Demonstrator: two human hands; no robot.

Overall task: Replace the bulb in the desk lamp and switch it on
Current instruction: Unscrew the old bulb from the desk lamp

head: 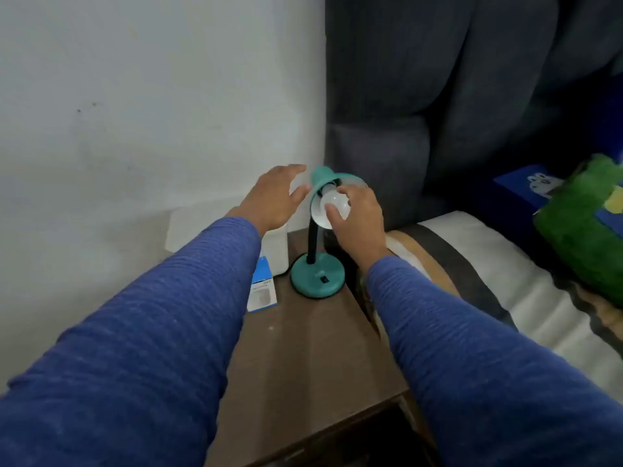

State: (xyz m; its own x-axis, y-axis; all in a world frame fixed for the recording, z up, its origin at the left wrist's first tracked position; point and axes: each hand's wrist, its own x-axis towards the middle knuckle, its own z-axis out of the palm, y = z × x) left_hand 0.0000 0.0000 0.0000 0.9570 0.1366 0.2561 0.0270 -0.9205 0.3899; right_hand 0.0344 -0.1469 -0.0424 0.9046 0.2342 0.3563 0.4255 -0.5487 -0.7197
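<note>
A teal desk lamp (317,276) stands at the back of a brown bedside table (303,358); its shade (322,178) tilts toward me. A white bulb (333,202) sits inside the shade. My right hand (357,220) has its fingers closed around the bulb. My left hand (274,198) hovers just left of the shade with fingers spread, close to it but apparently apart. A black switch (324,279) shows on the lamp's round base. The lamp is unlit.
A blue and white bulb box (262,288) leans beside a white object (278,252) at the table's left rear. A white wall is on the left. A dark padded headboard (438,112) and a bed with a striped blanket (472,274) lie to the right.
</note>
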